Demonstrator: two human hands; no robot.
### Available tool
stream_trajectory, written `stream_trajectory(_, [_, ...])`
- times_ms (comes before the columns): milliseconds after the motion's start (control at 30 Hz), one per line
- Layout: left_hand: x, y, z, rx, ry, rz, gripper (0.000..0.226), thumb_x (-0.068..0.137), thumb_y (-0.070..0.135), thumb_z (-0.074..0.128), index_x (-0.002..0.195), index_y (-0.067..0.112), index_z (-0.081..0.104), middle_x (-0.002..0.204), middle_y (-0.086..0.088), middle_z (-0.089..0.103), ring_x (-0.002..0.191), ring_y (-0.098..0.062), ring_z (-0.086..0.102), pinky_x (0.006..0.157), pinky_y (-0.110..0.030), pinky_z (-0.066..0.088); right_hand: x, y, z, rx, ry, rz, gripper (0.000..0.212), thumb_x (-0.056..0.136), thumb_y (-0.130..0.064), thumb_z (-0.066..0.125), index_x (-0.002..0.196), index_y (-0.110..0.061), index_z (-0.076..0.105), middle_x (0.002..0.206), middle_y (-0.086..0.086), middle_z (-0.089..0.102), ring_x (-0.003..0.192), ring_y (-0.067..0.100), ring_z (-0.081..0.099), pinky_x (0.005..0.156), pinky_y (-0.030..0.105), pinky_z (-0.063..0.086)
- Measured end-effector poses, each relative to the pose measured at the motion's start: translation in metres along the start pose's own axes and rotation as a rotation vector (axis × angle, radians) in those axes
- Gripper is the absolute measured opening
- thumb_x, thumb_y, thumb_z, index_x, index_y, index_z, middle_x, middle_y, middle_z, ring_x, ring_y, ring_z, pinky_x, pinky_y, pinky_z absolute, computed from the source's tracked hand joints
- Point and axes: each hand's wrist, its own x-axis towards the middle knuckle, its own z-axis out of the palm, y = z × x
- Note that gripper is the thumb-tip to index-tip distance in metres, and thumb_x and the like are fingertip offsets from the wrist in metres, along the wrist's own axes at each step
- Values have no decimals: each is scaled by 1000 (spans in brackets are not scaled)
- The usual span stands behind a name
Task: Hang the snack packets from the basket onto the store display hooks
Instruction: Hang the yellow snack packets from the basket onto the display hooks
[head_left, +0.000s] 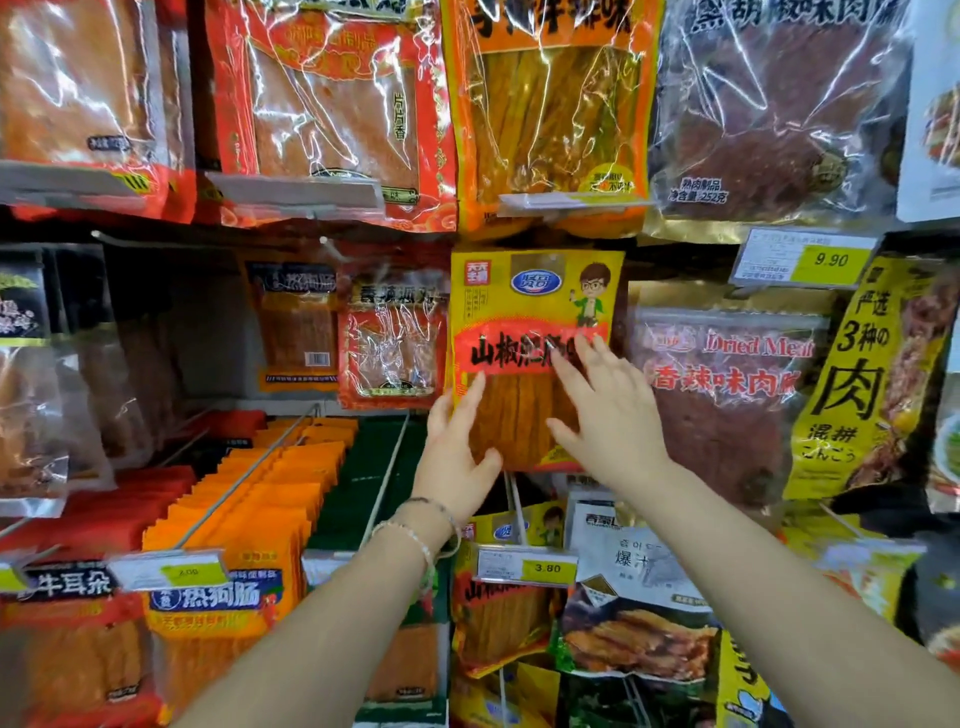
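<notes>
Head view is showing the left grip (457, 447) and right grip (608, 415), both wide, pressing the yellow-and-red plastic snack packet (524, 312) just right of a clear red-edged packet (392, 348), its long axis vertical, top above both.

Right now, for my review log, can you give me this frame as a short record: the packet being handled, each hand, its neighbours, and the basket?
packet: yellow plastic snack packet with a red band and cartoon figure, upright, middle row
hook: hidden behind the packet's top
left hand: straight fingers against the packet's lower left edge
right hand: fingers spread flat on the packet's front
left neighbour: red packet with clear window
right neighbour: clear "Dried Meat" packet
below: yellow 3.80 price tag
basket: not in view
</notes>
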Motion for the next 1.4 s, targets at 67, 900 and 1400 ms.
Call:
stream_trajectory(67, [9,-4,2,-4,-31,-42,86,85,19,61,140,56,6,153,7,3,133,-7,23,97,-16,25,12,-4,8,-12,-89,33,75,89,-39,55,150,-19,17,158,11,12,145,25,12,110,41,26])
stream_trajectory(900, [-131,3,-71,-319,-124,-154,26,89,4,57,95,29,64,105,9,60,91,11,56,81,0,39,-145,-75,-20,943,-222,409,22,91,-10,58,111,-17,59,81,-9,59,65,3,53,62,10,40])
stream_trajectory(1400, [-651,-27,-128,-393,-68,-1844,22,95,9,48,74,15,54,73,-3,56,59,-15,51,57,-23,33,-546,-228,4,896,-1582,643,26,93,-10,51,119,-8,53,107,6,56,86,22,58,59,20,42])
